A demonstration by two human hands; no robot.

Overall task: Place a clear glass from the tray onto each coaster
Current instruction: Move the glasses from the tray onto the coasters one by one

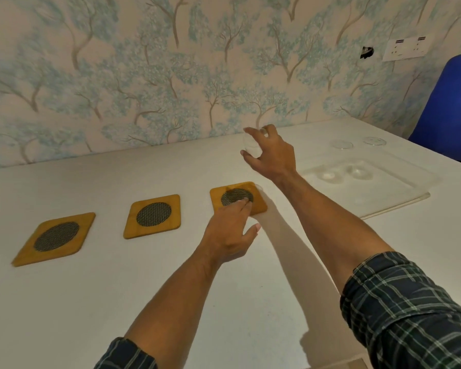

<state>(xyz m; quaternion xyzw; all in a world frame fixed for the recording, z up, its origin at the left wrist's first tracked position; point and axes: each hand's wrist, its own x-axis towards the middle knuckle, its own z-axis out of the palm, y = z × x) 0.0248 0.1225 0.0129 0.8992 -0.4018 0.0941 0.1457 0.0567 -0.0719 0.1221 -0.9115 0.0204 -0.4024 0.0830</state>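
1. Plaid sleeves [410,310] frame both bare forearms over the white tabletop [91,302].
2. Left hand [229,235], fingers loosely spread and empty, presses the rightmost coaster [237,197].
3. Right hand [270,153] grips a clear glass [250,146] aloft, between that coaster and the tray [399,193].

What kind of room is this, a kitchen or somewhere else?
Probably a room in a home, maybe a dining or living room, not clearly a kitchen. The wall has tree-patterned wallpaper and a socket plate, and a blue chair stands by the white table.
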